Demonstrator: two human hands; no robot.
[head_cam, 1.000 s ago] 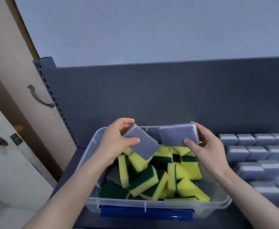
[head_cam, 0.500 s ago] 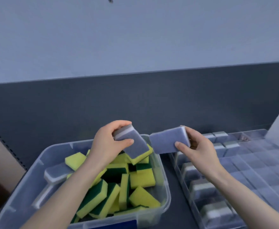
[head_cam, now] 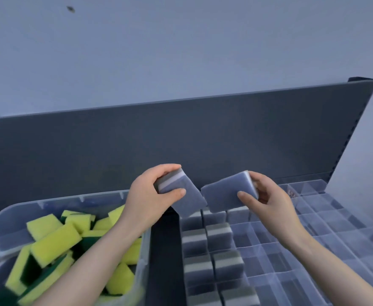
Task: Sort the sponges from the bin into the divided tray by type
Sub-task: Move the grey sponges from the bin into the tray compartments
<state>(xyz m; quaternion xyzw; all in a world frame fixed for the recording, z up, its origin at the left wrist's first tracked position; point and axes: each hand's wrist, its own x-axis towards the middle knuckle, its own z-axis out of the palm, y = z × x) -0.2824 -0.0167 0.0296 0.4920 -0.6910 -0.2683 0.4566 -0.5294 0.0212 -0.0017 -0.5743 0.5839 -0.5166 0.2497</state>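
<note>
Your single head camera sits close above the work, facing forward and down: your left hand (head_cam: 147, 195) and right hand (head_cam: 269, 198) at centre, the bin (head_cam: 70, 198) lower left, the divided tray (head_cam: 335, 217) lower right.

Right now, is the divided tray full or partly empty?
Partly empty. Grey sponges fill only the left columns of the tray; most clear compartments to their right look empty.

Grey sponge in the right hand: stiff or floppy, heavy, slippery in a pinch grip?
Probably light: the right hand holds the grey sponge by one end with thumb and fingertips alone. Likely fairly stiff: its free end juts out unsupported without drooping. Slip seems unlikely, as its faces look matte; the flat blocky shape should not roll.
</note>
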